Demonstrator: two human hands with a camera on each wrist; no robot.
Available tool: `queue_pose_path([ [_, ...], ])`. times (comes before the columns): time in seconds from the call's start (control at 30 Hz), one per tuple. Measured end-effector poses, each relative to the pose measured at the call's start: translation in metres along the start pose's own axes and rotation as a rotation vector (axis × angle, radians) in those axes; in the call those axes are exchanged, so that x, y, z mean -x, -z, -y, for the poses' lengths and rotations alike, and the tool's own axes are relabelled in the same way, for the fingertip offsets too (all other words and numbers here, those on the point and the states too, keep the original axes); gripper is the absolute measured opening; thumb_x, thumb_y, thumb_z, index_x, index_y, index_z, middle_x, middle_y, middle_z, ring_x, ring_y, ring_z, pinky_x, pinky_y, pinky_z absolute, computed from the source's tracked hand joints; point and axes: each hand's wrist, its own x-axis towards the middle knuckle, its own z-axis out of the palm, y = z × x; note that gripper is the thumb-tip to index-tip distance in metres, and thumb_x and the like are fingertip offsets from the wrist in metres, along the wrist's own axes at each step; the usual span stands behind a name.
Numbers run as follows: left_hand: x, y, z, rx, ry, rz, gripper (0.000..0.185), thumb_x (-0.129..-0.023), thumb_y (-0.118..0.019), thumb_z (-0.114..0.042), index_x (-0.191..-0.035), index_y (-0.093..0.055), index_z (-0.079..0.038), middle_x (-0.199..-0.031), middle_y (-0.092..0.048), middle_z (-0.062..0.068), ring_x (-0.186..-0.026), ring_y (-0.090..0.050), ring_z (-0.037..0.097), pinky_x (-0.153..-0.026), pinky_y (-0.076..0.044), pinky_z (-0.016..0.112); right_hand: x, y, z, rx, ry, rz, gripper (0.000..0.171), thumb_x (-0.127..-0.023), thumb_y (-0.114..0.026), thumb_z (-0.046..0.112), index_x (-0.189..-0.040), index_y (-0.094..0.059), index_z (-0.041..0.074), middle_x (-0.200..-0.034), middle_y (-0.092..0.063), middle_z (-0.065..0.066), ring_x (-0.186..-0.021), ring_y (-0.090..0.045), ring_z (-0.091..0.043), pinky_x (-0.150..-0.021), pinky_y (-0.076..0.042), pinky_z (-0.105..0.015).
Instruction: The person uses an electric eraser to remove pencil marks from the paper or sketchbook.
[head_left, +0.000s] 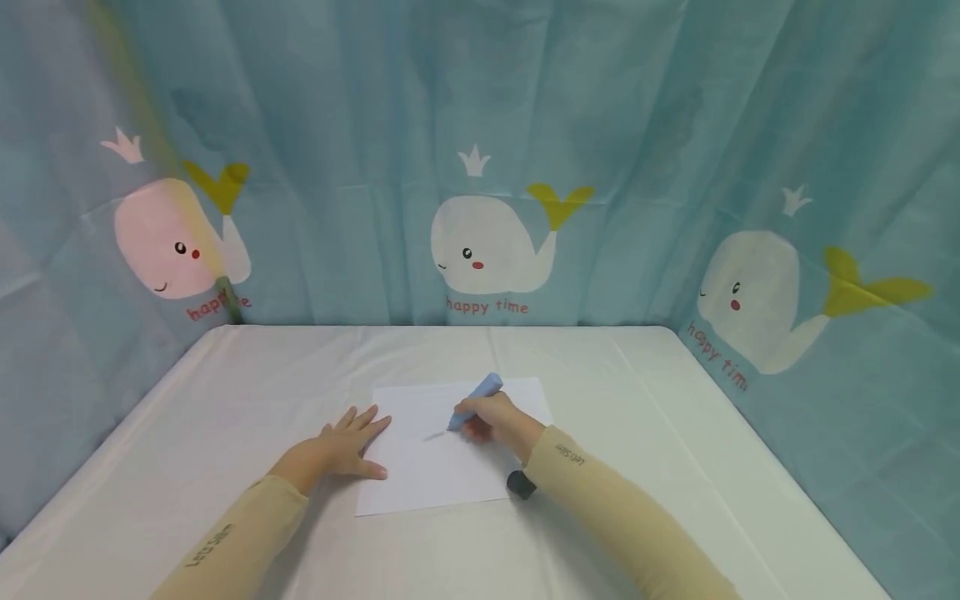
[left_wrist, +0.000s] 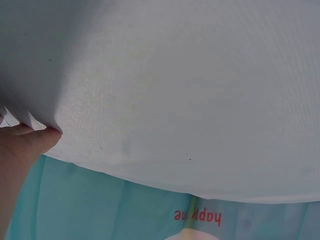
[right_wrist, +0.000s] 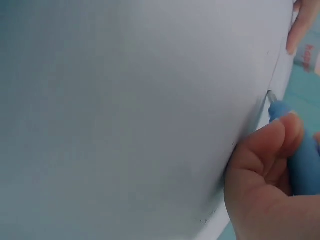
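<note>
A sheet of white paper [head_left: 408,487] lies on the table, and my left hand [head_left: 341,446] rests on its left edge with the fingers spread. My right hand [head_left: 491,417] grips a thick light-blue marker [head_left: 478,400] in a writing hold, its tip pointing down at the middle of the sheet. Beside the tip runs a short grey stroke [head_left: 433,437]. In the right wrist view, thumb and finger pinch the marker [right_wrist: 304,160] close behind its tip. The left wrist view catches only some fingers [left_wrist: 37,140] of the left hand at the side.
A small black cap-like piece [head_left: 521,484] sits at the paper's lower right, next to my right sleeve [head_left: 600,508]. White cloth covers the table [head_left: 637,400]. Blue curtains [head_left: 345,167] printed with whales stand behind it and along both sides.
</note>
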Motion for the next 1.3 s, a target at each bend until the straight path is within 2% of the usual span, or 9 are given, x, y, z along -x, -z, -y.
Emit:
queue_pose_path([
  [0.17, 0.002, -0.001, 0.001, 0.014, -0.005, -0.004, 0.095, -0.081, -0.074, -0.048, -0.15, -0.03, 0.0, -0.155, -0.013, 0.03, -0.139, -0.003, 0.057, -0.102, -0.007, 0.076, -0.001, 0.0, 0.0, 0.016, -0.004, 0.027, 0.022, -0.084, -0.07, 0.009, -0.099, -0.061, -0.003, -0.064, -0.06, -0.007, -0.052, -0.055, -0.013, -0.052, -0.048, -0.023],
  [0.33, 0.002, 0.002, -0.002, 0.017, -0.014, -0.015, 0.094, -0.081, -0.073, -0.048, -0.149, -0.03, 0.0, -0.155, -0.013, 0.031, -0.139, -0.003, 0.057, -0.102, -0.007, 0.076, -0.001, 0.002, 0.001, -0.016, -0.01, 0.031, 0.018, -0.084, -0.068, 0.011, -0.096, -0.061, -0.002, -0.065, -0.06, -0.007, -0.053, -0.056, -0.013, -0.052, -0.047, -0.023],
  [0.63, 0.004, 0.003, 0.0, 0.016, -0.015, -0.01, 0.094, -0.081, -0.073, -0.048, -0.149, -0.03, 0.0, -0.155, -0.013, 0.031, -0.139, -0.003, 0.058, -0.101, -0.008, 0.077, -0.002, -0.006, 0.0, -0.007, -0.016, -0.079, 0.024, -0.08, -0.068, 0.008, -0.097, -0.055, -0.003, -0.061, -0.058, -0.005, -0.049, -0.054, -0.011, -0.049, -0.044, -0.021],
  [0.8, 0.002, 0.001, 0.001, 0.017, -0.012, -0.011, 0.095, -0.08, -0.074, -0.049, -0.149, -0.031, -0.001, -0.155, -0.013, 0.03, -0.139, -0.003, 0.057, -0.102, -0.007, 0.076, -0.001, -0.007, -0.001, -0.014, -0.019, -0.112, 0.027, -0.079, -0.069, 0.008, -0.098, -0.054, -0.004, -0.059, -0.058, -0.005, -0.047, -0.053, -0.011, -0.048, -0.043, -0.021],
  [1.03, 0.001, -0.002, 0.004, 0.011, -0.007, -0.013, 0.096, -0.08, -0.074, -0.05, -0.149, -0.03, -0.001, -0.155, -0.013, 0.03, -0.139, -0.003, 0.057, -0.101, -0.008, 0.077, 0.001, -0.008, 0.001, 0.014, -0.01, -0.066, 0.031, -0.081, -0.07, 0.007, -0.104, -0.054, -0.006, -0.064, -0.06, -0.007, -0.05, -0.055, -0.012, -0.05, -0.046, -0.021],
  [1.3, 0.0, -0.002, 0.003, 0.0, 0.002, -0.011, 0.095, -0.08, -0.074, -0.05, -0.15, -0.031, -0.002, -0.156, -0.014, 0.029, -0.139, -0.003, 0.056, -0.102, -0.008, 0.076, 0.002, -0.009, 0.001, 0.01, -0.019, -0.07, 0.03, -0.082, -0.071, 0.007, -0.103, -0.056, -0.006, -0.063, -0.06, -0.007, -0.049, -0.055, -0.011, -0.05, -0.047, -0.02],
])
